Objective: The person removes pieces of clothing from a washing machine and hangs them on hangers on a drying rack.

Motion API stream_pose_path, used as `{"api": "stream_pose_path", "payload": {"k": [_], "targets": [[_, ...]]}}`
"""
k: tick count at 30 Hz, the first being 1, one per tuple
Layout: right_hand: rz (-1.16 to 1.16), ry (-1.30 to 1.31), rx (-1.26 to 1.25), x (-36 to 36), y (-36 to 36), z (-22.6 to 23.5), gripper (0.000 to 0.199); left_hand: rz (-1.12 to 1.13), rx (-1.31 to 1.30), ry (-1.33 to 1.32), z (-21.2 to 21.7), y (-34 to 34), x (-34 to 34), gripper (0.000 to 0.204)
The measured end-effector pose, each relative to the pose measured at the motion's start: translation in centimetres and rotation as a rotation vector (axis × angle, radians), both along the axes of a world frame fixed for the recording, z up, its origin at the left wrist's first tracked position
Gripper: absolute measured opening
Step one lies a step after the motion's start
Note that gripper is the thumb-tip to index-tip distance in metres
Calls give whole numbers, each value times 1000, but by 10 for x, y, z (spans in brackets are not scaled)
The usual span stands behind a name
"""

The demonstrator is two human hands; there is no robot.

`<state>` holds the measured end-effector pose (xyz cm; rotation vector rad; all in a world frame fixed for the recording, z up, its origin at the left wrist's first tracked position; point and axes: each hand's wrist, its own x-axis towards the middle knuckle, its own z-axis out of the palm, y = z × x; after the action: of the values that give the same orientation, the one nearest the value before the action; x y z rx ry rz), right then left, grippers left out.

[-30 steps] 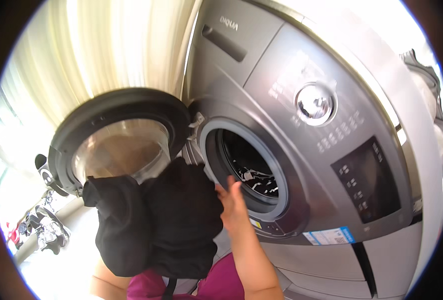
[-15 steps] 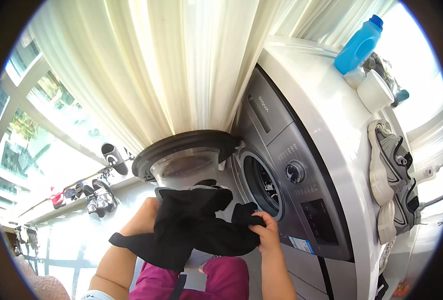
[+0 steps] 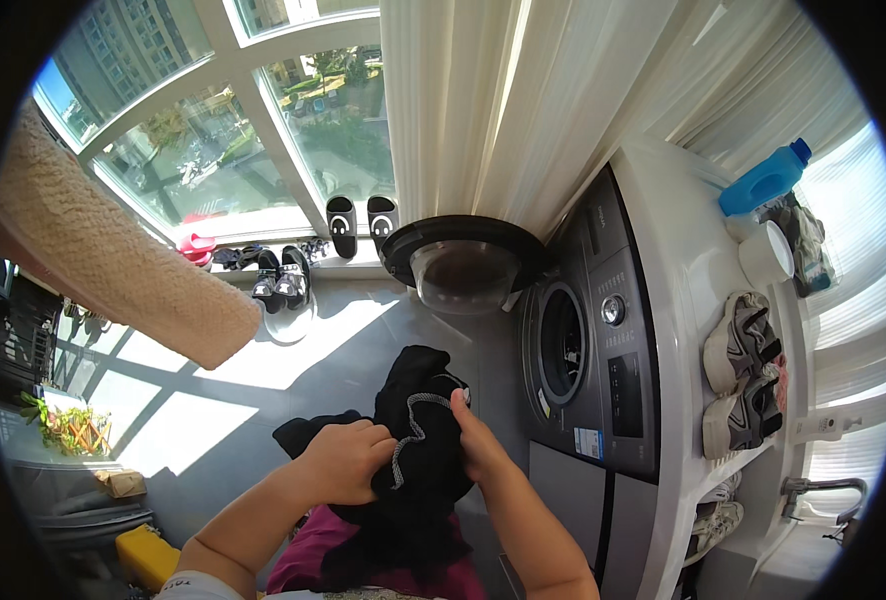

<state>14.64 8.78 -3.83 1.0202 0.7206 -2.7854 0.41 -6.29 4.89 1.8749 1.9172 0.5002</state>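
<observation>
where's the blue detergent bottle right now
In the head view the blue detergent bottle lies at the upper right, on top of the washing machine near the back, just above a white cup and beside the curtain.

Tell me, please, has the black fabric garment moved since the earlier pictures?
Yes: the black fabric garment has come away from the grey washing machine's round opening, toward the person's lap.

Black garment [image 3: 418, 455], grey drawstring [image 3: 410, 432], silver washer [image 3: 603, 350], blue bottle [image 3: 763, 180]
</observation>
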Motion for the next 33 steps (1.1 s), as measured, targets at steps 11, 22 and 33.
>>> {"api": "stream_pose_path", "payload": {"k": [11,22,33], "targets": [[75,333,952,-39,-155,146,17,645,-96,-210,88,-226,-1,89],[162,559,398,-92,-319,260,18,1324,778,-1206,107,-438,-15,27],[408,838,360,-109,-355,322,33,934,555,-2045,19,-451,33,71]]}}
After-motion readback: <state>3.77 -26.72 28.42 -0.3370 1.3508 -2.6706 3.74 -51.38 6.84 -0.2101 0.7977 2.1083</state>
